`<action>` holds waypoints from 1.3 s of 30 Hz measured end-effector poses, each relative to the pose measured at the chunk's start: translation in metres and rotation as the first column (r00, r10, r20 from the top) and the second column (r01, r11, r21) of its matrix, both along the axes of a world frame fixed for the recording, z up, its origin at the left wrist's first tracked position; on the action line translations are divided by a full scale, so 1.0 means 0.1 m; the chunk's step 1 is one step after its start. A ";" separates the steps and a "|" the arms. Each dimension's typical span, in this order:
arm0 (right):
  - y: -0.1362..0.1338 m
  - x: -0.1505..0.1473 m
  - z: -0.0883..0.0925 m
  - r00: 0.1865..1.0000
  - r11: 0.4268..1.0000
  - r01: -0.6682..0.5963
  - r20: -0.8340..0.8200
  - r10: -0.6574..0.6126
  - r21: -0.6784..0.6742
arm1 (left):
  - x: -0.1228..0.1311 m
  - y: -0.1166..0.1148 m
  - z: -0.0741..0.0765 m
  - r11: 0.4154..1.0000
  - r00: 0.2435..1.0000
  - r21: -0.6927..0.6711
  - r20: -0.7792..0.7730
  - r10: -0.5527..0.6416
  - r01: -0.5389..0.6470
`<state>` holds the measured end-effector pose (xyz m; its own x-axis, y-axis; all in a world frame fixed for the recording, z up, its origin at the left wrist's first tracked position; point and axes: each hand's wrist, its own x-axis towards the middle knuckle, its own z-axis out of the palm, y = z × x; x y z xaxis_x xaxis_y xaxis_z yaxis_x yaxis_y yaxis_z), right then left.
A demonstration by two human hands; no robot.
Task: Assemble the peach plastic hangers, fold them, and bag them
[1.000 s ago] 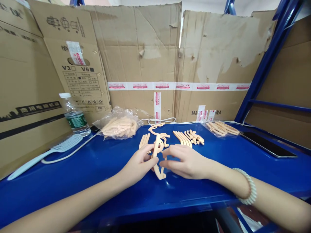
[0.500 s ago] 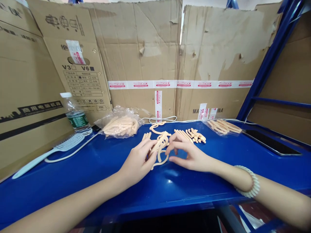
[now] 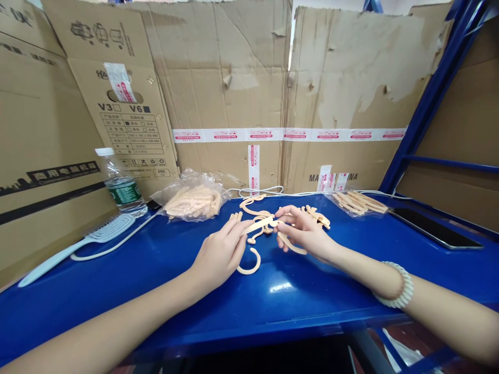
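Observation:
Both hands meet over the middle of the blue table (image 3: pixel 156 280). My left hand (image 3: pixel 220 254) pinches one end of a peach plastic piece (image 3: pixel 262 224) with curved hooks. My right hand (image 3: pixel 306 234), with a white bead bracelet (image 3: pixel 401 285) on its wrist, grips the other end, and a curved strip sticks out below its fingers. A hook-shaped part (image 3: pixel 249 265) hangs or lies just below the left fingers. More loose peach pieces (image 3: pixel 317 215) lie right behind the hands.
A clear bag of peach pieces (image 3: pixel 193 200) lies at the back left and another pile (image 3: pixel 358 201) at the back right. A water bottle (image 3: pixel 120 184) and a pale comb (image 3: pixel 74 244) are at the left. A dark phone (image 3: pixel 432 228) lies right. Cardboard walls (image 3: pixel 234 78) enclose the table.
Both hands have lifted the peach piece off the table and turned it from upright to nearly level. The right hand has shifted slightly away from me.

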<state>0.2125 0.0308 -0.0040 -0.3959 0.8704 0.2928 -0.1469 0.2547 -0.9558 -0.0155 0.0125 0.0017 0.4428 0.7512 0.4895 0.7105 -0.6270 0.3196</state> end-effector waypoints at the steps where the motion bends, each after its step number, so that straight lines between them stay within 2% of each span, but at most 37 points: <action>1: 0.01 0.00 -0.01 0.999 0.998 -0.025 0.022 0.026 -0.053 | 0.00 0.01 -0.01 1.000 1.000 0.009 -0.023 0.012 -0.012; 7: -0.01 0.01 -0.04 0.958 0.945 -0.215 0.135 0.253 -0.247 | 0.00 0.04 -0.05 0.990 0.977 0.139 -0.213 0.007 0.023; 11: -0.08 -0.03 -0.01 0.924 0.909 -0.292 0.158 0.349 -0.297 | 0.01 0.02 -0.08 0.973 0.944 0.211 -0.329 -0.016 0.090; 15: -0.13 -0.08 0.00 0.905 0.895 -0.317 0.183 0.384 -0.313 | 0.03 -0.02 -0.10 0.974 0.930 0.182 -0.361 -0.065 0.138; 23: -0.24 -0.11 0.02 0.905 0.979 -0.181 0.372 0.204 -0.095 | 0.06 -0.09 -0.03 0.984 0.913 0.121 -0.401 -0.073 0.132; 28: -0.31 -0.13 0.01 0.903 0.993 -0.113 0.421 0.088 0.035 | 0.05 -0.11 -0.04 0.973 0.909 0.167 -0.410 -0.077 0.158; 32: -0.33 -0.14 0.00 0.888 0.991 -0.077 0.460 0.019 0.109 | 0.04 -0.13 -0.03 0.979 0.930 0.139 -0.355 -0.094 0.152; 35: -0.35 -0.14 0.02 0.862 0.975 -0.075 0.505 -0.042 0.210 | 0.05 -0.14 -0.02 0.986 0.958 0.088 -0.266 -0.111 0.139; 39: -0.39 -0.12 0.04 0.825 0.861 -0.100 0.526 -0.208 0.498 | 0.07 -0.11 -0.03 0.995 0.983 -0.030 -0.159 -0.096 0.092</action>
